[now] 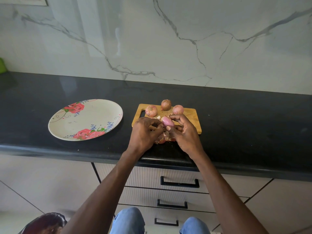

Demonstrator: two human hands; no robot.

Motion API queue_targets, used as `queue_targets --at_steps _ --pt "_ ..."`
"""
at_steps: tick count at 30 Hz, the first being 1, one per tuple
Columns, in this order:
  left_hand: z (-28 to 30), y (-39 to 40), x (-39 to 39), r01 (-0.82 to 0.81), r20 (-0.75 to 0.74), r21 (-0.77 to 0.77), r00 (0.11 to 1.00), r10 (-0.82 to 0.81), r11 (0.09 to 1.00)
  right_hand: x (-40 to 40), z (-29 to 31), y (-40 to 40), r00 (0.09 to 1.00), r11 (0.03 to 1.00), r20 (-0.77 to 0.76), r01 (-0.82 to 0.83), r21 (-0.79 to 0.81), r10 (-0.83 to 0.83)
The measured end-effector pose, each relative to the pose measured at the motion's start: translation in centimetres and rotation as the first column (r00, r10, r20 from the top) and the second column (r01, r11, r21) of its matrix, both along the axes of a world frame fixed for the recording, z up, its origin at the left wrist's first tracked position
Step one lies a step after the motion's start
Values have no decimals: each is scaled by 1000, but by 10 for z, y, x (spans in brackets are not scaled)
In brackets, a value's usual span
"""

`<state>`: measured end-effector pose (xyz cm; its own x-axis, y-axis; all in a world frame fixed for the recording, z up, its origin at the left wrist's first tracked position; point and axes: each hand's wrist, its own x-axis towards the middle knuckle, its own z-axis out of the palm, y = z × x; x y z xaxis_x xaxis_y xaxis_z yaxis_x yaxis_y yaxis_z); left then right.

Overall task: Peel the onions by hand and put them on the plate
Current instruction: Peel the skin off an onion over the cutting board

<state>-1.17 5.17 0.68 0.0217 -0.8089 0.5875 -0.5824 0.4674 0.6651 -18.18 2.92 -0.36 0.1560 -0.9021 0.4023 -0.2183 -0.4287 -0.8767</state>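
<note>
Both hands, left hand (145, 130) and right hand (184, 130), pinch half-peeled glossy purple onion (167, 122); slick flesh may slip, missing far-left floral plate (101, 112).

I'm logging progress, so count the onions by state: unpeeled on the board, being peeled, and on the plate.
Unpeeled on the cutting board: 3 ()
Being peeled in the hands: 1
On the plate: 0
Total onions: 4

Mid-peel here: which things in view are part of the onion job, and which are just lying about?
Part of the job:
- onion being peeled, held by left hand and right hand
- three unpeeled onions
- flowered plate, no onions on it yet
- cutting board
- loose skins

Lying about:
- green object at far left
- dark object on the floor
</note>
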Motion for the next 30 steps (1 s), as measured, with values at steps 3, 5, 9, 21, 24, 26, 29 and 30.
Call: queue_targets --at_steps 3,5,9,21,24,26,29,30 --pt "2 2 -1 6 21 -22 1000 -5 1000 -1 -1 -2 1000 1000 12 -19 16 19" --pt "3 2 0 -12 5 -15 1000 12 1000 -1 -1 -1 999 1000 23 -23 10 22" --pt "2 -1 2 -64 -116 54 991 70 996 -3 -1 -2 989 996 150 -10 88 -3" --pt "-1 0 -1 37 63 -93 998 -31 995 -3 4 3 984 992 176 -34 125 12" --pt "-1 -1 -1 37 67 -78 997 -32 996 -2 4 4 992 996 124 -14 90 3" --pt "0 -1 -1 28 76 -97 997 -21 995 -1 4 3 994 998 105 -1 68 -6" --pt "1 0 -3 35 78 -129 997 -25 991 -1 1 1 997 999 73 14 39 -16" --pt "1 0 -3 38 74 -124 997 -29 992 -2 0 -1 998 999 56 21 33 -23"
